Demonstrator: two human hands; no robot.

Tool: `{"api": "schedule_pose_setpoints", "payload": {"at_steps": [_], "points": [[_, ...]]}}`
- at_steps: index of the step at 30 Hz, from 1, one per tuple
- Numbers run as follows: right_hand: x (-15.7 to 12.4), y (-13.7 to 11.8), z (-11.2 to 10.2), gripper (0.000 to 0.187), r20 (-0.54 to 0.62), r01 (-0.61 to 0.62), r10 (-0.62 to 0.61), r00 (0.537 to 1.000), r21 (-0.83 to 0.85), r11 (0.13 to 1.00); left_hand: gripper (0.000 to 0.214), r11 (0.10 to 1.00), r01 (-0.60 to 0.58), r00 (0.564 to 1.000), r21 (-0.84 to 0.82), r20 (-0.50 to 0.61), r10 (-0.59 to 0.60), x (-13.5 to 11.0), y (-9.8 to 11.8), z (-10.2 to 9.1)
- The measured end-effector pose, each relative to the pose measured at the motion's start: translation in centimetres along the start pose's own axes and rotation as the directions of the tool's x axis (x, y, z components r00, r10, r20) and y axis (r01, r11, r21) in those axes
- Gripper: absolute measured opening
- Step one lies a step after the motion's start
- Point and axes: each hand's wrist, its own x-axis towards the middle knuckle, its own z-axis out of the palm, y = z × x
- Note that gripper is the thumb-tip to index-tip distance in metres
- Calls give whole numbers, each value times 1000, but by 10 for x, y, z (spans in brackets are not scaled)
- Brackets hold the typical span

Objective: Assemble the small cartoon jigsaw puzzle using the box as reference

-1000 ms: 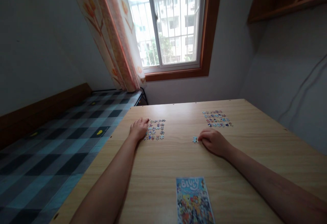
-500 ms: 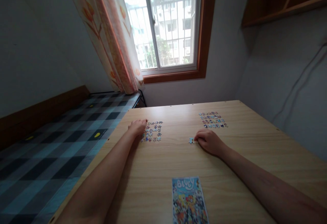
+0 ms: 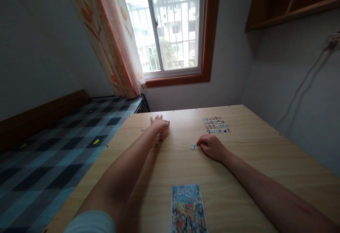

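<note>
My left hand (image 3: 160,123) reaches over the left group of jigsaw puzzle pieces (image 3: 158,141), its fingers spread and nothing visible in them. Part of that group is hidden under the hand and forearm, and the hand's lower edge is blurred. My right hand (image 3: 211,145) rests on the table with its fingers curled together. Their tips pinch the right edge of a small joined cluster of light-blue puzzle pieces (image 3: 193,146). Beyond this hand lie several rows of loose puzzle pieces (image 3: 216,125).
A Bluey picture card (image 3: 188,208) lies at the near middle of the wooden table (image 3: 233,197). To the left is a bed with a checked cover (image 3: 79,151). A window (image 3: 175,31) and curtain (image 3: 106,41) are behind, and a wall shelf (image 3: 289,9) hangs at the right.
My left hand has moved right across the left group of pieces, and its fingers have spread. My right hand stays by the joined cluster. The view has turned slightly right.
</note>
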Motion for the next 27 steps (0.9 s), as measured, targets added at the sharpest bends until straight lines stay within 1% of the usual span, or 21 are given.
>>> {"api": "schedule_pose_setpoints", "payload": {"at_steps": [2, 5, 7, 10, 13, 15, 18, 21, 23, 25, 27], "points": [[0, 0, 0, 29, -4, -4, 4, 1000, 5, 1000, 51, 994, -105, 993, 3, -46, 105, -7, 22, -5], [0, 1, 0, 28, -8, 7, -7, 1000, 16, 1000, 41, 962, -275, 956, 5, -109, 273, -27, 52, -6], [0, 1, -1, 28, -11, 12, -12, 1000, 18, 1000, 36, 941, -339, 931, 1, -146, 336, -43, 68, -1], [0, 0, -1, 28, -9, 6, -5, 1000, 10, 1000, 32, 930, -366, 914, -17, -197, 356, -68, 80, 8], [0, 0, -2, 27, -9, 8, -8, 1000, 2, 1000, 30, 932, -360, 911, -48, -234, 340, -90, 80, 17], [0, 0, -3, 28, -10, 12, -12, 1000, 0, 1000, 27, 910, -399, 889, -111, -289, 355, -102, 74, 22], [-1, -1, -3, 28, -7, 22, -22, 1000, -15, 1000, 18, 822, -513, 836, -247, -362, 413, -116, 65, 26], [-1, -2, -4, 28, -5, 42, -42, 999, -40, 998, 14, 714, -611, 784, -341, -385, 486, -124, 59, 28], [-2, -3, -4, 29, -3, 46, -47, 999, -48, 998, 13, 666, -645, 761, -375, -386, 521, -125, 57, 28], [-2, -3, -5, 29, 8, 47, -47, 999, -49, 998, 12, 643, -652, 758, -402, -381, 530, -124, 55, 27], [-2, -4, -6, 29, 16, 51, -50, 999, -54, 997, 14, 644, -633, 774, -430, -373, 512, -122, 54, 27]]}}
